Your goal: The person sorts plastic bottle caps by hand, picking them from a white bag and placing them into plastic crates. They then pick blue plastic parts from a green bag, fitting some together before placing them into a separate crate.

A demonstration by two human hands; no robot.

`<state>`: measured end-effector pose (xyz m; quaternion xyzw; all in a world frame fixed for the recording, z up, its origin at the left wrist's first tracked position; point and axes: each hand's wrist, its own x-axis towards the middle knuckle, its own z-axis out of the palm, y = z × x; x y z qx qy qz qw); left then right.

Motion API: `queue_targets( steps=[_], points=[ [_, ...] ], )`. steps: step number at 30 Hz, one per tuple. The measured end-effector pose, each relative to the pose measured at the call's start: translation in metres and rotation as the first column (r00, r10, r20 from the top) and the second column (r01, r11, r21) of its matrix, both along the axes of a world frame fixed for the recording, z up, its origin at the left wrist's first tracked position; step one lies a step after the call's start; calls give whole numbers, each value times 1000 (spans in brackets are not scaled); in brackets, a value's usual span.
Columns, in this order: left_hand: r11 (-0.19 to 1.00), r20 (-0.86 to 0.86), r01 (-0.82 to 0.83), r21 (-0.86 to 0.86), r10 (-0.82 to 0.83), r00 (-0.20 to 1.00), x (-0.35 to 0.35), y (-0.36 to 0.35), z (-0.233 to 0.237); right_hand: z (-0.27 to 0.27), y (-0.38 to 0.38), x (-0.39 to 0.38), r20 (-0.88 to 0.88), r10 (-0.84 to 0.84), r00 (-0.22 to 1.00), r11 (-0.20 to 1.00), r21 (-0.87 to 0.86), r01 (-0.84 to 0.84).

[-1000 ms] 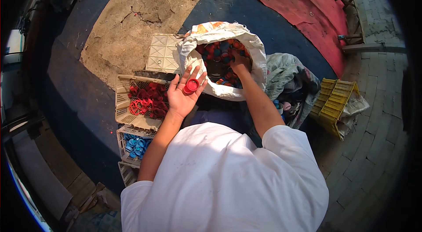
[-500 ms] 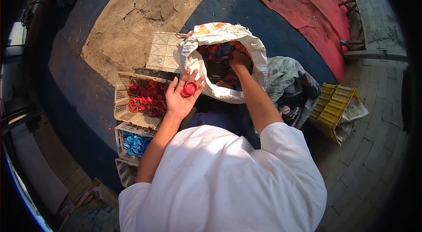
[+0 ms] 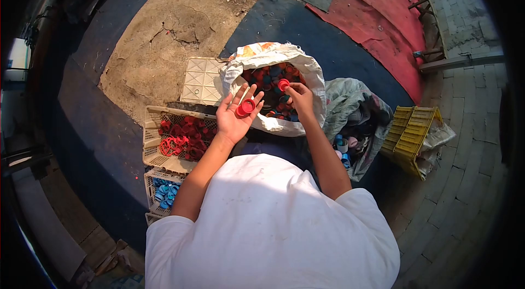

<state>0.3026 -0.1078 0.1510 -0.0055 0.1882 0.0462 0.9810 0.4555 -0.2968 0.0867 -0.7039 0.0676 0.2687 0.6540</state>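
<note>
Palm up, my left hand [image 3: 234, 119] has its fingers spread, and red caps [image 3: 246, 107] rest on it beside the sack's left rim. My right hand [image 3: 301, 99] pinches another red cap [image 3: 283, 85] between thumb and fingers over the sack's opening. The white woven sack [image 3: 316, 78] has its rim folded outward, with many red, orange and blue caps [image 3: 265, 77] inside.
Red pieces fill a cream crate [image 3: 156, 164] at left; below it another crate [image 3: 149, 184] holds blue pieces. A flat cream crate [image 3: 201, 78] lies behind. Right of the sack are a grey-green bag [image 3: 350, 94] and yellow crates [image 3: 403, 130].
My right hand has come up out of the sack's contents with a red cap in its fingers. My left hand stays palm up with the red caps on it.
</note>
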Motion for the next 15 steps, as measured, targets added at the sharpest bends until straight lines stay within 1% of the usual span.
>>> queue_targets(
  steps=[3, 5, 10, 15],
  points=[
    [1000, -44, 16, 21, -15, 999, 11, -5, -2, 39, -3, -16, -132, 9, 991, 979, 205, 18],
    [999, -58, 15, 41, -13, 998, 18, -8, -11, 48, -7, -21, -157, 34, 987, 949, 315, 17],
    [993, -63, 76, 85, -71, 995, 29, -13, -11, 62, -10, -30, -211, 69, 975, 872, 488, 44],
    [981, -68, 151, 118, -144, 987, 36, -15, -4, 71, -7, -34, -230, 92, 969, 787, 613, 71]
  ],
)
